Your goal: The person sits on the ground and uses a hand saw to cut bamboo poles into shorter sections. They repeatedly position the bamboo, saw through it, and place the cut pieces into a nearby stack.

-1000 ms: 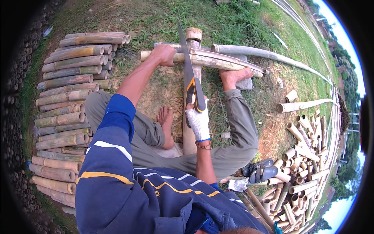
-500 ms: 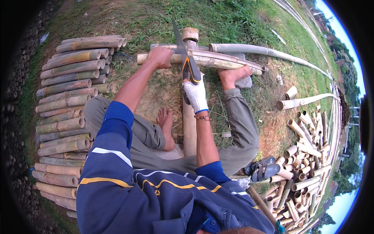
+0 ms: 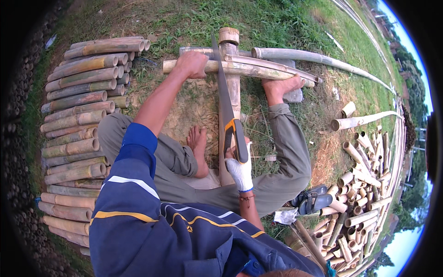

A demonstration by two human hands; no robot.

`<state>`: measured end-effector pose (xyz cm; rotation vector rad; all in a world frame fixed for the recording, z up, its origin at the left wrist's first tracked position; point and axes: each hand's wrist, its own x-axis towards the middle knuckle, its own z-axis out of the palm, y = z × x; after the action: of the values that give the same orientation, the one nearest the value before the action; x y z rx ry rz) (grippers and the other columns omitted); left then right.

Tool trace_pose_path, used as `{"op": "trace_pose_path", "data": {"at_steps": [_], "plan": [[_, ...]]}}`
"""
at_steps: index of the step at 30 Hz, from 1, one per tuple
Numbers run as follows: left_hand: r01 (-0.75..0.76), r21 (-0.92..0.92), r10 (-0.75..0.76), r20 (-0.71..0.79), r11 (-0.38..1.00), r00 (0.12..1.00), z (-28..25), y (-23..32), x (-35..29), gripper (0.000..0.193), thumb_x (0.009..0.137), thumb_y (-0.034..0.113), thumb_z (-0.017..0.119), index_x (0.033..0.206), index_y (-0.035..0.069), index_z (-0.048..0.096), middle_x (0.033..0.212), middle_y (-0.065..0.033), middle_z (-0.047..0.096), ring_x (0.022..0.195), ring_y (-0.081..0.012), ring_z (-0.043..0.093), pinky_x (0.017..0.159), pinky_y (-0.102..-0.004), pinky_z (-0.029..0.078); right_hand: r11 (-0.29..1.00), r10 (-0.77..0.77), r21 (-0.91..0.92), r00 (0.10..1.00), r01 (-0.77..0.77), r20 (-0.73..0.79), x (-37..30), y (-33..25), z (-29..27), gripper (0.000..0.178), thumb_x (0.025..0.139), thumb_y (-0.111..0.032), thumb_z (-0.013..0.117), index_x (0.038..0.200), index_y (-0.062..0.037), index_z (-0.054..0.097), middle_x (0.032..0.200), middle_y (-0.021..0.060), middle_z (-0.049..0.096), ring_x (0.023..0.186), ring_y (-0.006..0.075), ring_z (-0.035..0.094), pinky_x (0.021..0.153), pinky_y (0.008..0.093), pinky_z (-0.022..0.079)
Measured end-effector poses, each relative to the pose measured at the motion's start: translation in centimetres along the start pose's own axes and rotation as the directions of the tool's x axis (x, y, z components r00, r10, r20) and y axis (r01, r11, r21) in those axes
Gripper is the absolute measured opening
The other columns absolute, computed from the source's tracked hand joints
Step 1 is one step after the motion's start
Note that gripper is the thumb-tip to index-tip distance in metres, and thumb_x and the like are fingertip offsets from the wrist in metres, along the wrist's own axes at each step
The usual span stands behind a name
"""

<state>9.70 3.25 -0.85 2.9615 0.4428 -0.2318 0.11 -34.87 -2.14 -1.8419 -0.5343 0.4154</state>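
Observation:
My bare left hand (image 3: pixel 193 64) is wrapped round a bamboo pole (image 3: pixel 249 69) near its left end. In a white glove, my right hand (image 3: pixel 240 167) grips the black and orange handle of a hand saw (image 3: pixel 224 94). The saw's blade lies across the pole just right of my left hand, its tip pointing away from me. My right foot (image 3: pixel 282 87) presses on the pole's right part. Beneath, an upright-looking bamboo post (image 3: pixel 234 92) with a ringed head (image 3: pixel 229 35) runs toward me and bears the pole.
Cut bamboo lengths (image 3: pixel 83 117) are stacked at the left. A heap of short bamboo pieces (image 3: pixel 357 198) lies at the right beside dark sandals (image 3: pixel 311 199). Long bamboo poles (image 3: pixel 318 60) stretch off to the right, one by a grey block (image 3: pixel 293 95).
My right hand has drawn the saw back toward me, so more of its blade shows on the near side of the pole. My left hand keeps its hold.

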Motion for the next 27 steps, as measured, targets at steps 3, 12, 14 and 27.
{"op": "trace_pose_path", "data": {"at_steps": [3,12,14,27], "plan": [[-0.013,-0.011,0.012,-0.01,1.0,1.0,-1.6,1.4,0.5,0.04,0.079,0.028,0.082,0.111,0.004,0.08,0.108,-0.0227,0.08,0.103,-0.0397,0.078,0.093,-0.0495,0.064,0.992,-0.032,0.124,0.999,0.036,-0.039,13.1,-0.6,4.1,0.049,0.098,-0.003,0.07,0.143,-0.0006,0.052,0.105,0.0042,0.062,0.091,0.0126,0.059,0.088,0.0302,0.053],[-0.033,-0.018,0.033,0.012,0.999,0.999,-1.5,-0.2,-0.2,0.045,0.078,0.034,0.084,0.105,-0.001,0.074,0.105,-0.0269,0.078,0.102,-0.0434,0.076,0.093,-0.0523,0.062,0.994,0.11,0.02,0.994,-0.11,0.016,-5.8,-2.2,-2.0,0.059,0.097,0.001,0.066,0.153,-0.0021,0.046,0.117,0.0079,0.063,0.097,0.0161,0.061,0.094,0.0304,0.053],[-0.013,-0.002,0.013,0.051,1.0,0.999,-1.5,1.2,0.1,0.041,0.078,0.03,0.083,0.107,0.002,0.077,0.106,-0.0234,0.08,0.103,-0.0403,0.078,0.094,-0.05,0.063,0.995,0.093,-0.049,0.994,-0.09,0.052,-11.1,-4.6,-4.9,0.057,0.098,-0.007,0.061,0.151,-0.0007,0.045,0.138,0.0154,0.055,0.125,0.0244,0.057,0.114,0.0371,0.043],[-0.043,-0.004,0.043,0.015,0.999,0.999,-1.2,1.2,-0.5,0.048,0.078,0.036,0.083,0.112,0.002,0.078,0.111,-0.0245,0.08,0.108,-0.0424,0.076,0.097,-0.0512,0.062,0.97,0.018,0.241,0.999,-0.025,0.031,12.7,-2.2,3.8,0.06,0.09,0.0,0.073,0.145,-0.003,0.049,0.117,0.0097,0.065,0.1,0.0175,0.063,0.09,0.0319,0.055]]}}
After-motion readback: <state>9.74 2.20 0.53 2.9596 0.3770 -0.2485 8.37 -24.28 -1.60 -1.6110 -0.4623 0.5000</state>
